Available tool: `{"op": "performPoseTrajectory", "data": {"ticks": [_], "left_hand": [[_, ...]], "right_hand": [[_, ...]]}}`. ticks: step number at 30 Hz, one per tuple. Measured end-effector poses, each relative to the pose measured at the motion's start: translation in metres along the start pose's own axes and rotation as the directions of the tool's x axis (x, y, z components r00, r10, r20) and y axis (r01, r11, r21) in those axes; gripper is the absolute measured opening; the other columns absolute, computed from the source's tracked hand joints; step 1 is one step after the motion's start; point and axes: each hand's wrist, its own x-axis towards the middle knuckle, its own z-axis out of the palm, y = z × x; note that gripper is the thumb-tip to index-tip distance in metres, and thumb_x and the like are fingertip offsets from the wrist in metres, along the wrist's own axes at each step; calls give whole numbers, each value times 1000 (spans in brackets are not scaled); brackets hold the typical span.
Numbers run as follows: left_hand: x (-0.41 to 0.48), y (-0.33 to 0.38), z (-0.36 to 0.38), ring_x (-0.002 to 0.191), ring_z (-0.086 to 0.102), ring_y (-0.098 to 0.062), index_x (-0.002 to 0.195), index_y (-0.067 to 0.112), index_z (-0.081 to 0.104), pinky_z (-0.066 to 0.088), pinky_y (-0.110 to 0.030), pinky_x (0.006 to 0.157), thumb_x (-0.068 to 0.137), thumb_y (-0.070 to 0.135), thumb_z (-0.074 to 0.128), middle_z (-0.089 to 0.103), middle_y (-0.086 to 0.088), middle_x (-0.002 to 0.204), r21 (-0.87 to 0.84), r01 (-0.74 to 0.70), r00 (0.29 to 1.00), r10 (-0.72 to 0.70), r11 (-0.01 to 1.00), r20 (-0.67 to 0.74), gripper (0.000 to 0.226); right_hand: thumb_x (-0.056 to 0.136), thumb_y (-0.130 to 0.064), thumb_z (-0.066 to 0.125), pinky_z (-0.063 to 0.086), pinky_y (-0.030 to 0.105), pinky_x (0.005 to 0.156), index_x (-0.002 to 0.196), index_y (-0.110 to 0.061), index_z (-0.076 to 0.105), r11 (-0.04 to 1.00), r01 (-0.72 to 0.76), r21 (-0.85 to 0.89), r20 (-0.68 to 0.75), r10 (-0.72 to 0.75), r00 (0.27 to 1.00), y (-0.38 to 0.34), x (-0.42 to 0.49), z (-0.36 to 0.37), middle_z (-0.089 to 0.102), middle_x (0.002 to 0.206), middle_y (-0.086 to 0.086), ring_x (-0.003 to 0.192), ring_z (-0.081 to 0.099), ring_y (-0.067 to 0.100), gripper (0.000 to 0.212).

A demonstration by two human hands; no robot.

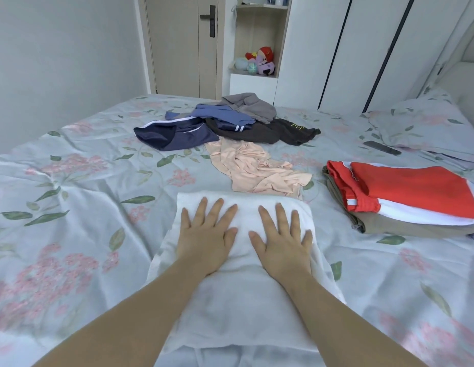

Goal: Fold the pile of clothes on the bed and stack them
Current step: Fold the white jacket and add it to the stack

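- Left hand (206, 234): laid flat, palm down, fingers straight and spread, pressing on the white garment (241, 300); it grasps nothing.
- Right hand (282, 237): same posture, flat and spread, just beside the left, pressing on the same garment; it grasps nothing.
- White garment: folded into a rough rectangle, lying on the bed (71, 207) directly before the person.
- Unfolded pile: further back at mid-bed. The peach garment (254, 168) lies crumpled nearest, just beyond the white one. Behind it are the navy shorts (175, 135), a blue garment (222, 115), a dark brown garment (259, 132) and a grey garment (251, 105), overlapping.
- Folded stack: to the right, a red and white garment (411, 189) rests on a khaki garment (405, 223).
- Surroundings: pillow (426, 120) at far right, with a dark flat object (381, 147) beside it; its kind cannot be determined.
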Motion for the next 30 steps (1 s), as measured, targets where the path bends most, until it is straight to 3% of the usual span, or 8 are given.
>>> {"op": "performPoseTrajectory", "data": {"ticks": [4,10,16,19,22,25,28,30], "left_hand": [[-20,-1,-6,145,-18,-15,147,45,-5,-10,-48,115,95,57,10,-13,14,158,-64,0,999,3,998,46,56],[-74,-8,-7,145,-15,-16,146,49,-5,-8,-47,115,94,61,10,-9,15,158,8,18,994,-18,1000,105,55],[-97,-10,-11,146,-6,-22,144,51,-2,11,-50,113,90,68,17,-10,11,158,-99,288,953,-276,952,121,60],[-93,-13,-23,140,17,-30,147,41,5,20,-47,109,83,75,31,7,-6,157,-245,494,868,-459,834,188,77],[-84,-23,-29,131,31,-33,145,31,11,28,-48,102,69,82,46,31,-11,144,-368,628,777,-578,686,250,98],[-72,-33,-32,131,34,-35,147,18,15,31,-46,102,65,75,62,34,-14,142,-604,654,726,-602,456,332,110],[-62,-39,-36,111,54,-33,130,6,47,42,-40,98,62,59,78,56,-12,126,-778,597,738,-516,198,435,92],[-57,-40,-40,94,63,-31,113,7,62,50,-42,92,60,50,84,68,-13,106,-805,584,758,-423,103,496,72]], "right_hand": [[91,-67,18,-4,52,115,144,-52,-10,996,-7,85,50,3,999,2,-19,-8,-21,156,-15,144,-20,19,62],[94,-63,9,-6,46,116,146,-48,-8,997,-30,-65,108,37,993,17,-77,-8,-16,158,-13,146,-9,19,57],[90,-69,19,5,46,116,147,-46,4,971,-217,98,135,203,970,36,-110,-15,-9,159,-10,146,-5,23,64],[87,-66,38,18,43,114,148,-37,14,920,-286,267,118,264,957,42,-113,-25,5,159,-2,144,13,25,71],[83,-58,57,28,45,109,148,-31,16,800,-360,480,120,347,930,47,-107,-33,26,153,-4,137,27,29,81],[78,-49,69,28,43,112,151,-21,13,510,-411,756,215,399,891,48,-96,-37,27,154,1,137,30,28,96],[75,-47,74,37,39,102,149,-16,17,257,-474,843,342,425,838,43,-82,-45,35,147,2,129,42,27,98],[74,-46,75,44,33,80,133,-12,37,169,-532,830,447,369,815,40,-73,-51,53,124,2,106,55,25,78]]}}
